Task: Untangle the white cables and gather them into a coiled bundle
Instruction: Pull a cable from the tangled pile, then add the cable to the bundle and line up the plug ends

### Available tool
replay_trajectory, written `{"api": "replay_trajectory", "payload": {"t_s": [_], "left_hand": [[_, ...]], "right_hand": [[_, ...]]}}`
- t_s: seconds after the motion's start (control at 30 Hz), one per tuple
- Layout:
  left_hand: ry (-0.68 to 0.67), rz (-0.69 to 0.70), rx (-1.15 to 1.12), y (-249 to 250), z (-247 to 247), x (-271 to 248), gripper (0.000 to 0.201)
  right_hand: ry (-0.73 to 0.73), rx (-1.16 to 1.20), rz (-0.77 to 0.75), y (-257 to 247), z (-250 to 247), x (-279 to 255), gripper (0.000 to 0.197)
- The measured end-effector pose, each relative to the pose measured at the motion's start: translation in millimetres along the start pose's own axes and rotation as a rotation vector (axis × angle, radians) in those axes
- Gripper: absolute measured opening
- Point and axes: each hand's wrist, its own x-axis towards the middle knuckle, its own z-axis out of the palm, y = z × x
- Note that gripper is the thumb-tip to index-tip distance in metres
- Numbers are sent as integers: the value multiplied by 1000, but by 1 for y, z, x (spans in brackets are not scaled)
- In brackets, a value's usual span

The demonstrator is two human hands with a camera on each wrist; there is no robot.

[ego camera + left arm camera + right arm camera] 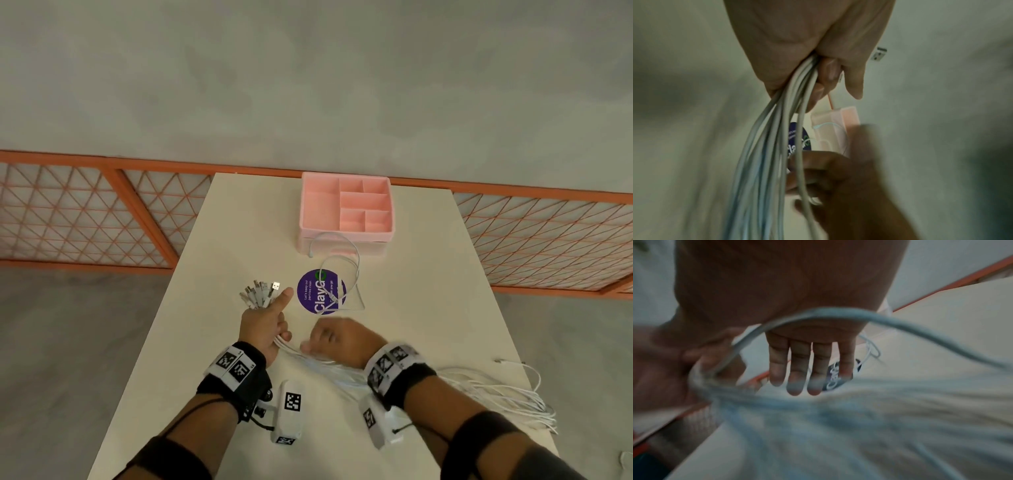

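Nearest the head camera, two forearms fitted with black wristbands and white marker-tagged camera modules are seen over a pale table point(445, 274). Between them a bunch of white cables point(329, 366) is stretched. Its plug ends point(260, 293) are fanned out above the left hand point(263, 325), whose lower fingers are curled round the bunch while the index finger is held out straight. In the left wrist view the strands point(768, 146) are seen leaving that fist as one thick sheaf.

From there the cables are led under the right hand point(337, 339) and wrist and are spread loosely across the table towards its right edge, where the free lengths point(507, 394) lie in long, uncoiled runs. The right hand is blurred; in the right wrist view its four fingers point(797, 369) hang nearly straight and a single cable point(838, 314) is arched across the palm, but whether that cable is pinched by the thumb cannot be told.

Beyond the hands a round purple sticker point(317, 291) lies on the table, crossed by one separate white cable point(356, 270), which is looped up against the front of a pink compartmented organiser point(346, 209) at the table's far end. Behind the table an orange mesh railing point(102, 212) and a grey floor are seen.
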Motion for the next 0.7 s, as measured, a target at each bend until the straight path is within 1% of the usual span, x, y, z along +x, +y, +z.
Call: {"api": "replay_trajectory", "payload": {"t_s": [0.03, 0.07, 0.1, 0.17, 0.2, 0.23, 0.33, 0.4, 0.43, 0.5, 0.57, 0.6, 0.7], "left_hand": [[5, -5, 8, -1, -1, 3, 27], [8, -14, 20, -1, -2, 6, 26], [9, -27, 35, -2, -3, 8, 26], [1, -52, 41, -2, -3, 11, 25], [-6, -58, 29, -2, -3, 12, 24], [-14, -59, 12, -1, -4, 14, 23], [-31, -73, -51, 0, -8, 20, 24], [-43, -96, -104, -1, -11, 23, 21], [-50, -108, -130, -1, -13, 24, 22], [-61, -132, -177, -2, -15, 26, 27], [-69, -140, -210, -2, -16, 26, 31], [-71, -142, -226, -2, -16, 26, 31], [-60, -150, -242, -2, -14, 25, 30]], "right_hand": [[90, 66, 19, 3, -13, 9, 66], [178, 101, 30, 4, -28, 18, 64], [249, 100, 41, 7, -43, 29, 54], [334, 69, 89, 8, -71, 49, 33], [362, 91, 118, 8, -82, 58, 30], [389, 136, 146, 8, -92, 66, 31], [517, 210, 228, 11, -114, 86, 45], [585, 262, 295, 16, -121, 96, 44], [603, 251, 327, 18, -123, 101, 40], [613, 153, 361, 20, -121, 109, 27], [611, 50, 333, 19, -118, 115, 14], [599, 8, 308, 17, -117, 117, 11], [489, -231, 233, 10, -112, 123, 18]]}}
